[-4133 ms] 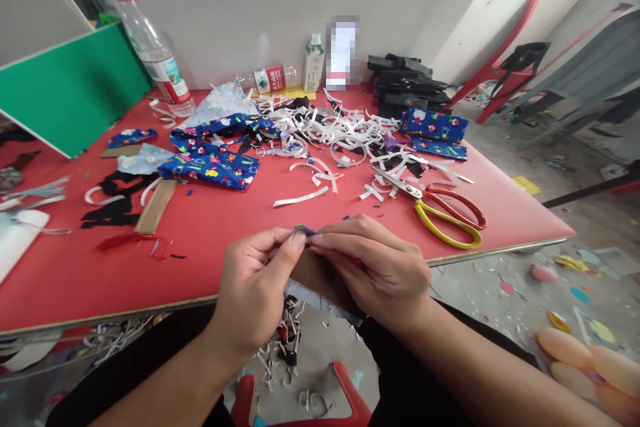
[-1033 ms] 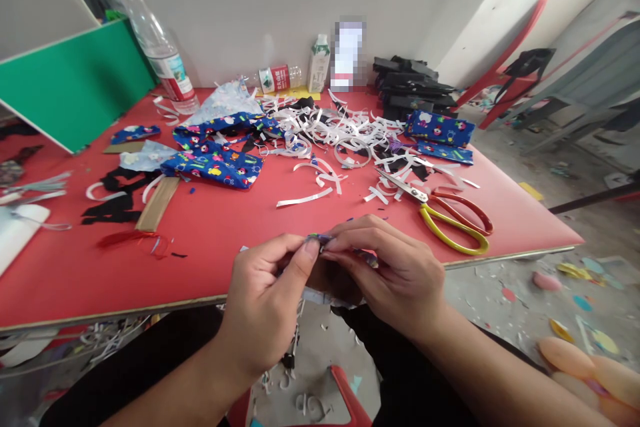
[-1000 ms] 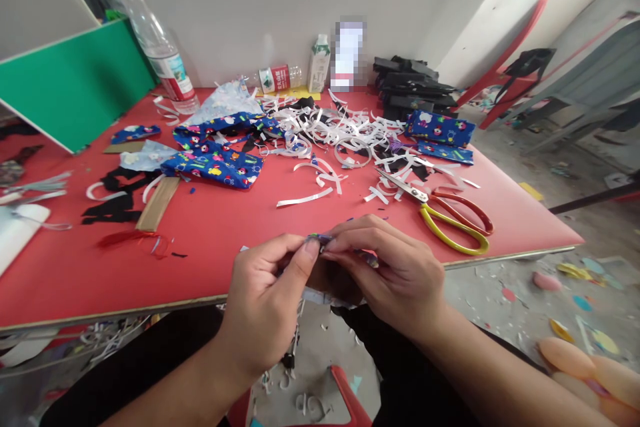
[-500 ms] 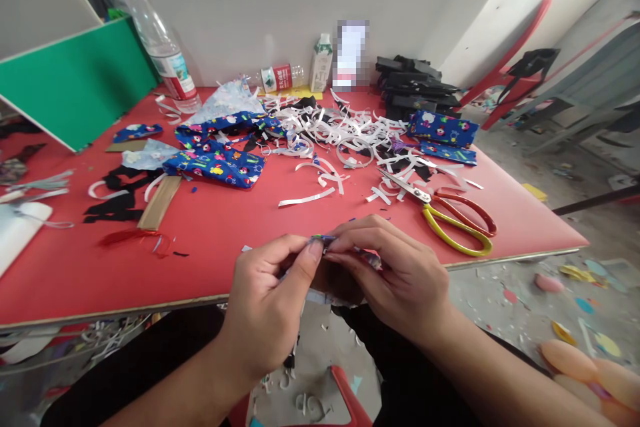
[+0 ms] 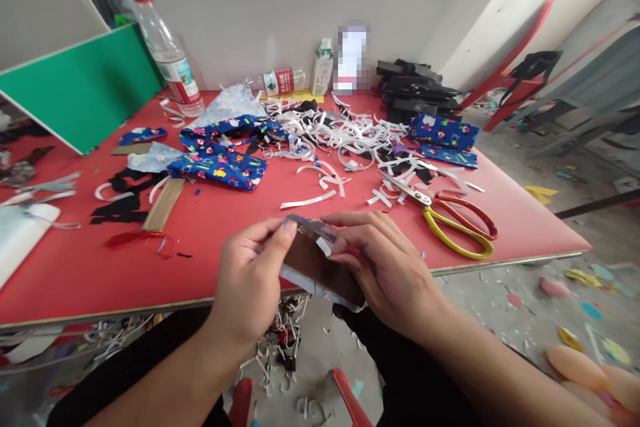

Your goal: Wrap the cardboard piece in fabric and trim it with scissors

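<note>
A flat brown cardboard piece (image 5: 311,259) with patterned cloth folded along its upper edge is held in front of me, over the table's front edge. A pale cloth border (image 5: 315,288) runs along its lower side. My left hand (image 5: 250,277) is closed on its left end, thumb on the top corner. My right hand (image 5: 393,273) is closed around its right part, with a small white strip (image 5: 324,247) showing at its fingertips. Whether the strip is pinched or stuck to the edge, I cannot tell. Scissors (image 5: 426,201) with yellow and orange handles lie to the right, their blades slightly apart.
White strip scraps (image 5: 345,130) are heaped at the table's middle. Blue printed cloth (image 5: 225,167) lies to the left, with folded blue pieces (image 5: 443,130) at right. A black stack (image 5: 415,90), a red-capped bottle (image 5: 173,67), a carton (image 5: 323,67) and a green board (image 5: 80,90) stand behind.
My hands have moved apart, the left one to the left. The cardboard's face now shows more between them, and the white strip has come into sight.
</note>
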{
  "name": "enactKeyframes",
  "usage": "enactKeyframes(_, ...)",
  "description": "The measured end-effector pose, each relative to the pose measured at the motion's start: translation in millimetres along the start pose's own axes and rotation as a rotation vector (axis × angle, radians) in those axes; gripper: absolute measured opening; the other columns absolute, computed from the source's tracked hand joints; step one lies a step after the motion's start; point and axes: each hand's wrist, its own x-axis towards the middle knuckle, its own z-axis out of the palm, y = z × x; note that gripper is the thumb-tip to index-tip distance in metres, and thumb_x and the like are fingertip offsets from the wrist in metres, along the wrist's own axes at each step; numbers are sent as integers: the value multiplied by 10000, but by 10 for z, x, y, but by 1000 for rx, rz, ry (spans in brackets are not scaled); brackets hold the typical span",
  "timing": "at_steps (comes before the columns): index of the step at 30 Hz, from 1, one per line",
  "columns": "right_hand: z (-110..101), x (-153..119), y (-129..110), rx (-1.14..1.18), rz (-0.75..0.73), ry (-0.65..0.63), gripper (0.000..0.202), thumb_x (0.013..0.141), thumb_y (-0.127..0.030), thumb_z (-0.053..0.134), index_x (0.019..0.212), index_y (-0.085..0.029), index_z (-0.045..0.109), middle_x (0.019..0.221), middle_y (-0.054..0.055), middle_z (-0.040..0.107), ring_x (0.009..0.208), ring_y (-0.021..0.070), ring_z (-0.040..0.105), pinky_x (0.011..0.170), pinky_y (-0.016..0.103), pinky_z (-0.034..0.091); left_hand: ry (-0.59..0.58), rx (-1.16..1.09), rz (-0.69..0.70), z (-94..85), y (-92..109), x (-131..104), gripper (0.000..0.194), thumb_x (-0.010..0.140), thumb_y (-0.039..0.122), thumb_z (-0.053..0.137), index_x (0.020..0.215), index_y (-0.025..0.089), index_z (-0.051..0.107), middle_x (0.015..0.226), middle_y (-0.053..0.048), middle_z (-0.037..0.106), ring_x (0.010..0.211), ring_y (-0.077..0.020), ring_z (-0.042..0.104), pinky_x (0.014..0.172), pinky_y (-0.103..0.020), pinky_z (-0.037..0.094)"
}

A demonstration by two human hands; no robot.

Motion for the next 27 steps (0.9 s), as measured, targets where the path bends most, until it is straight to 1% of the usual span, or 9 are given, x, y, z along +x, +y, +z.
enactKeyframes(4, -104, -4, 128, 39, 115, 30, 81, 1072, -215, 531, 1011, -252, 569, 1268, 109, 729, 1140, 246, 705, 933, 418, 533, 170, -119, -7, -101, 68, 184, 187, 840, 358, 829, 844, 174, 797, 764, -42, 765, 728, -190, 716, 692, -295, 580)
enactKeyframes(8, -248, -17, 425, 125, 354, 239, 97, 1045, -329, 571, 970, -269, 582, 1231, 93, 751, 1167, 270, 708, 974, 459, 537, 379, -192, 20, -285, 172, 374, 156, 753, 295, 866, 832, 201, 769, 748, -8, 750, 723, -199, 728, 644, -294, 578)
enactKeyframes(12, -423, -11, 710, 58, 589, 475, 199, 971, -451, 641, 893, -271, 606, 1117, 104, 771, 1061, 293, 723, 927, 469, 540, 452, -186, 73, -469, 259, 476, 180, 727, 289, 889, 824, 224, 753, 811, 0, 754, 727, -183, 712, 634, -282, 573)
enactKeyframes(15, -533, -11, 763, -62, 702, 520, 213, 912, -454, 736, 902, -247, 685, 936, 92, 756, 817, 248, 688, 755, 406, 509, 468, -195, 72, -493, 306, 454, 185, 705, 269, 892, 817, 220, 753, 779, 2, 745, 691, -180, 704, 636, -286, 577)
enactKeyframes(18, -557, -15, 657, -200, 735, 443, 274, 779, -478, 872, 778, -231, 751, 646, 21, 643, 569, 172, 518, 568, 348, 380, 323, -161, -15, -430, 313, 381, 198, 701, 305, 897, 781, 186, 760, 689, -5, 718, 611, -175, 686, 587, -278, 562)
enactKeyframes(21, -460, 1, 439, -201, 606, 328, 392, 870, -572, 765, 679, -233, 715, 603, 17, 633, 570, 170, 535, 571, 340, 375, 70, -108, -146, -342, 277, 299, 246, 750, 357, 890, 741, 146, 765, 656, -35, 718, 600, -163, 685, 611, -263, 566)
enactKeyframes(23, -343, 29, 257, 15, 574, 167, 432, 969, -572, 634, 730, -225, 732, 674, 35, 708, 642, 187, 632, 623, 332, 443, -62, -60, -193, -289, 247, 252, 283, 790, 399, 878, 765, 135, 777, 692, -55, 743, 624, -159, 695, 620, -247, 560)
enactKeyframes(24, -279, 47, 165, 177, 598, 37, 435, 994, -566, 593, 777, -220, 746, 698, 36, 727, 662, 189, 657, 628, 320, 466, -105, -35, -200, -267, 233, 233, 299, 805, 421, 869, 779, 137, 780, 707, -58, 751, 627, -157, 694, 608, -240, 550)
enactKeyframes(27, -107, 97, -60, 549, 669, -331, 423, 1008, -544, 572, 824, -201, 737, 755, 32, 739, 683, 172, 645, 610, 280, 465, -165, 53, -173, -216, 196, 197, 327, 854, 468, 825, 794, 150, 771, 710, -41, 737, 601, -137, 655, 569, -227, 513)
